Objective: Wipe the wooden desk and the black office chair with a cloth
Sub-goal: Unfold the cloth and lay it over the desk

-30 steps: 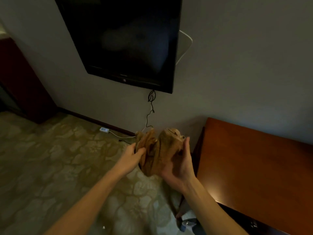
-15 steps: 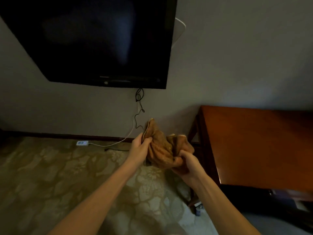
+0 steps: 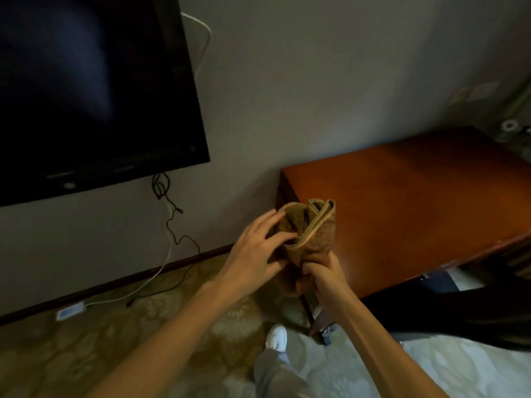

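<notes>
Plainly, the bunched cloth [image 3: 311, 234] stands upright between the 2 hands, the right hand [image 3: 324, 275] gripping its lower end and the left hand [image 3: 255, 254] resting spread fingers on its side, over the wooden desk's [image 3: 416, 202] left corner, nearer the right hand.

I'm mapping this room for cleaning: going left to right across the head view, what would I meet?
From the left: black wall-mounted television → left hand → brown folded cloth → reddish-brown wooden desk.
</notes>
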